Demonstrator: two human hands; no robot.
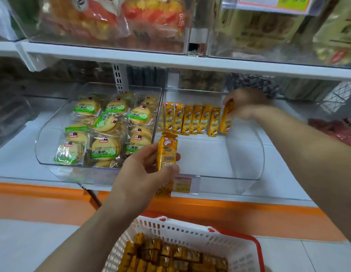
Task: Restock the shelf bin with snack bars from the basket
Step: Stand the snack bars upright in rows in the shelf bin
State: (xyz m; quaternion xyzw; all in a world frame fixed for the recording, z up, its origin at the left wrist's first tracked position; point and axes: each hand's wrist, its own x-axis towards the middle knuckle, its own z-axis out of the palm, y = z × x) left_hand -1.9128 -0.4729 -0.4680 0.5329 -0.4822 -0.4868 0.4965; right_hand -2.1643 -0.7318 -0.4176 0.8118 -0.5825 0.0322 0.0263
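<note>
Head — hands point(143, 173) point(246, 105) on snack bars point(167, 152)

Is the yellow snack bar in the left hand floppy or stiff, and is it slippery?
Probably fairly stiff: the snack bar sticks straight up above the left hand without drooping. Likely light, since a thumb and fingers alone hold it. Its shiny wrapper may be a little slippery.
</note>
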